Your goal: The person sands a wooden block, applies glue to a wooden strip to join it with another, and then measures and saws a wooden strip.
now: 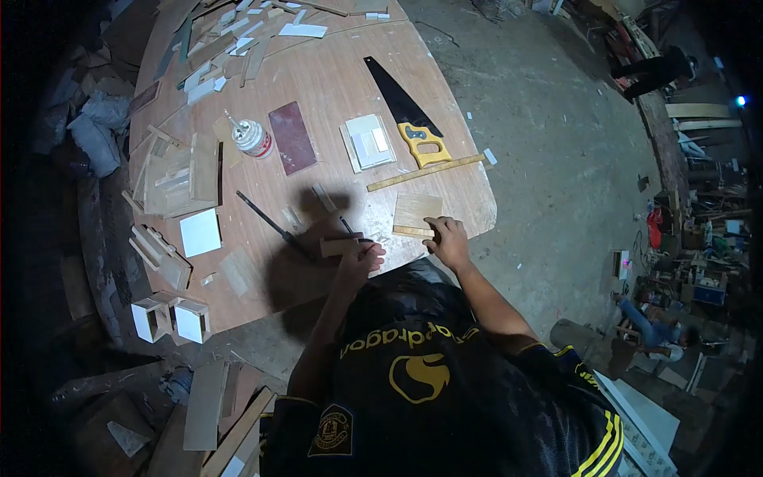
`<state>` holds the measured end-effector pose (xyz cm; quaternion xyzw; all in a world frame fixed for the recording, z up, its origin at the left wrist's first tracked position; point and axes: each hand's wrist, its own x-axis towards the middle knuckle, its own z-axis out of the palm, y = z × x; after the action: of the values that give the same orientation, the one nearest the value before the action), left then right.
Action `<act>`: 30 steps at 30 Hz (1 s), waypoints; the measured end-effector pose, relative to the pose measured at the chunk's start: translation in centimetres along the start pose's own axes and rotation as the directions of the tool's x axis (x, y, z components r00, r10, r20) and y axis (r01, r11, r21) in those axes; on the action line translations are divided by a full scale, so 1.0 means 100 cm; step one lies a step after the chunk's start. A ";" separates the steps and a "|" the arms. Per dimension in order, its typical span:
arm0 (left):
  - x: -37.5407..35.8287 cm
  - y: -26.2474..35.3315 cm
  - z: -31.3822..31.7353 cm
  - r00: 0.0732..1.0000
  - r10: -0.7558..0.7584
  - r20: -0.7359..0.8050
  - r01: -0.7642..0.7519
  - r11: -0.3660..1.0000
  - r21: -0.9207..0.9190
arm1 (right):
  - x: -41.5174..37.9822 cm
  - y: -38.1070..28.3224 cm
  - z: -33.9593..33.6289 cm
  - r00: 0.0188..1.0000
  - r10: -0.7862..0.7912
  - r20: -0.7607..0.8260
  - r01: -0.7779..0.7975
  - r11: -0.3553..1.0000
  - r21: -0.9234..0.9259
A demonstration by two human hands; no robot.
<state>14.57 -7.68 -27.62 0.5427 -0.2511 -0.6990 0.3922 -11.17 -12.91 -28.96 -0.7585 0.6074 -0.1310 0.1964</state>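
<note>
My right hand grips the right end of a small square wooden board, fingers on top and thumb at its near edge. A narrow wood strip runs along that near edge. To the left, my left hand is closed with its fingers curled, close to the table's front edge. Beside it lie a short wood block and a thin dark stick. Some dark thing shows at its fingertips, and I cannot tell what it holds. A hammer rests further left, partly in shadow.
A handsaw with a yellow handle lies near a long wood strip. Stacked white tiles, a maroon sheet, a glue jar and a wooden box occupy the table. Offcuts litter the far end. A person sits at right.
</note>
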 end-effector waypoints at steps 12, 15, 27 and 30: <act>0.058 -0.010 0.045 0.975 0.200 -0.098 -0.082 0.733 0.675 | 0.004 0.035 -0.006 0.977 0.070 0.201 -0.096 0.987 0.125; 0.079 -0.036 0.039 0.841 0.537 0.073 -0.356 0.445 0.822 | 0.001 0.035 -0.002 0.985 0.068 0.161 -0.087 0.990 0.113; 0.074 -0.028 0.027 0.917 0.370 0.147 -0.332 0.507 0.796 | -0.006 0.030 -0.010 0.976 0.053 0.213 -0.074 0.993 0.092; 0.078 -0.038 0.022 0.869 0.450 0.205 -0.399 0.392 0.829 | -0.008 0.027 -0.012 0.978 0.022 0.208 -0.039 0.996 0.080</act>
<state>10.62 -12.11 -34.35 0.5987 -0.6791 -0.3461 0.2460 -14.22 -12.84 -29.12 -0.7496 0.5893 -0.0738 0.2922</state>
